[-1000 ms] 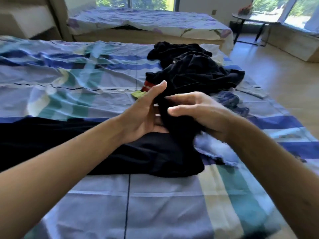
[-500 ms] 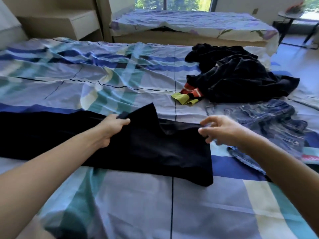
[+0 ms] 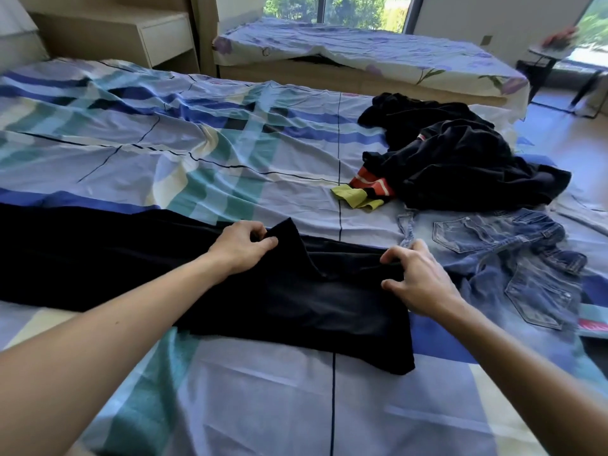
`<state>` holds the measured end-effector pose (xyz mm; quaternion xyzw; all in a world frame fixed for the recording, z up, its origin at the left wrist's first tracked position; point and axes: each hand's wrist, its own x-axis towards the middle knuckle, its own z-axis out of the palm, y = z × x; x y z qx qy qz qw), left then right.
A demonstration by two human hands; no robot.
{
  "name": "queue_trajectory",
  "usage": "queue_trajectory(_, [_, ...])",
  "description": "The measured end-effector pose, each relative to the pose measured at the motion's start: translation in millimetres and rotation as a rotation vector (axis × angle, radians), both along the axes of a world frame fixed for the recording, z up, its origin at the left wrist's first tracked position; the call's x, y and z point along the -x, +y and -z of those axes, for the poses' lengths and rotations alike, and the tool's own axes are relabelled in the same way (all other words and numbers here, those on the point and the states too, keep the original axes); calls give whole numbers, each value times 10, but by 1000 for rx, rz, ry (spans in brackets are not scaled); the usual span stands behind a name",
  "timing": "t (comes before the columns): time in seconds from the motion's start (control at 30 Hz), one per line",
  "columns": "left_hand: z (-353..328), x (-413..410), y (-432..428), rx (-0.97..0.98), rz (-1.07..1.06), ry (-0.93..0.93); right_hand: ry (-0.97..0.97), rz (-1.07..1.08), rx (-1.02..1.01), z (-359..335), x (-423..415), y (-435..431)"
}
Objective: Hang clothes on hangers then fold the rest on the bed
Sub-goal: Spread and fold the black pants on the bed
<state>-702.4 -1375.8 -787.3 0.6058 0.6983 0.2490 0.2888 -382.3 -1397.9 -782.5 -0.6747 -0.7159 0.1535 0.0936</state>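
Pinches black garment point(image 3: 296, 307), flat across near bed point(image 3: 362, 406), with left hand point(image 3: 241, 246) at a raised fold and right hand point(image 3: 419, 279) at its far edge; probably light, limp, best taken by corners.

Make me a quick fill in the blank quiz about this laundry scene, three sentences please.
1. The left hand and right hand both grip the black garment spread on the ___.
2. The blue jeans lie to the ___ of the black garment.
3. The yellow-green cloth lies at the dark clothes pile, on its ___ side.

Missing words: bed; right; left.
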Motion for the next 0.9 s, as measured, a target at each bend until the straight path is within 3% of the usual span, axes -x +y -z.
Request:
queue_trajectory(0.1, [-21,61,48,-16,-51,-134,43,-19,-148,65,-70,127])
queue_trajectory(0.3, [-21,300,69,-31,-104,-284,400,75,-131,-37,21,456])
queue_trajectory(0.37, [24,317,54,-64,-133,-236,354,124,-115,11,9,458])
queue_trajectory(0.47, [55,261,29,-95,-199,-122,211,163,74,74,-47,381])
queue_trajectory(0.57, [57,181,20,-91,-246,-27,317,206,152,113,-75,306])
queue_trajectory(0.7, [43,90,27,-126,-225,-21,394,168,51,118,-30,315])
queue_trajectory(0.9, [31,116,-27,-147,-222,-7,221,6,-215,213,-51,446])
